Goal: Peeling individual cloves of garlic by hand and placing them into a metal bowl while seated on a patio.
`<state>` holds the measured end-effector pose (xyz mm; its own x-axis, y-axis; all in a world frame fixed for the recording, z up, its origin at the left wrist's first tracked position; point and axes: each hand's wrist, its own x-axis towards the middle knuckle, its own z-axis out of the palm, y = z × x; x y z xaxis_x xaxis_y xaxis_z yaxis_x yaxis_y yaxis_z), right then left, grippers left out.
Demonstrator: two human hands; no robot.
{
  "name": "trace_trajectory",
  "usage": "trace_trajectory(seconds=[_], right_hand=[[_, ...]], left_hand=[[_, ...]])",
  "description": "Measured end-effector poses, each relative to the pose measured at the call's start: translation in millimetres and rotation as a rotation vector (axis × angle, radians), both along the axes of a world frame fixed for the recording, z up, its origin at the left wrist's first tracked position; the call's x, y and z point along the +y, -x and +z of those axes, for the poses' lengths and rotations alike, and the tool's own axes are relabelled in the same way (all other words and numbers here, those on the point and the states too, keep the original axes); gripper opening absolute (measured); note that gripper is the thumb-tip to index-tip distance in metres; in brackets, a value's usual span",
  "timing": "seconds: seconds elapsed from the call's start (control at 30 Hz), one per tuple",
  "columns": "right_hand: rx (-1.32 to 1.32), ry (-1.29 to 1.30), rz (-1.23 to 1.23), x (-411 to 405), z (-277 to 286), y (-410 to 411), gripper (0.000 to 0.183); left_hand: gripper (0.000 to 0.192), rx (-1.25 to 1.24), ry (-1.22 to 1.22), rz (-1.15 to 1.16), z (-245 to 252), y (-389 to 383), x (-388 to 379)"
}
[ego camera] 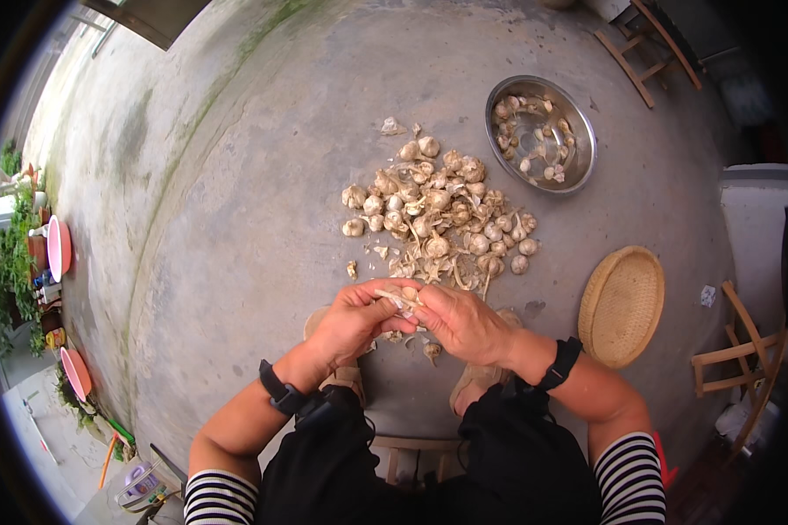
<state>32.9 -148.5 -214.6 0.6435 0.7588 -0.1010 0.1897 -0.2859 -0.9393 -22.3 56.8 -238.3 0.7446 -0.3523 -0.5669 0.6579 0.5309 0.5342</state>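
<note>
Both of my hands meet in front of my knees around one garlic bulb with a dry stalk and papery skin. My left hand grips it from the left, fingers curled beneath. From the right, the thumb and fingers of my right hand pinch its other side; parts of the bulb are hidden by the fingers. Just beyond my hands a heap of unpeeled garlic bulbs lies on the concrete floor. Scraps of garlic skin and a small bulb lie between my feet.
A steel basin holding several garlic pieces stands beyond the heap at right. Nearer on the right is a shallow woven basket. Wooden chairs stand along the right side. Pink basins and potted plants line the far left.
</note>
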Motion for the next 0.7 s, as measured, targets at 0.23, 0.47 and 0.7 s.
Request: trace_trajectory(seconds=[0.23,0.47,0.7], right_hand=[[0.153,0.017,0.023,-4.3,-7.8,1.7,0.015],[0.308,-0.045,-0.017,-4.1,-6.9,2.6,0.019],[0.265,-0.099,-0.043,-6.5,-4.8,6.4,0.022]], left_hand=[[0.027,0.051,0.158,0.012,5.8,-9.4,2.5],[0.027,0.045,0.104,-0.049,3.3,-9.7,4.9],[0.028,-0.048,0.048,-0.217,-8.7,-12.4,29.0]])
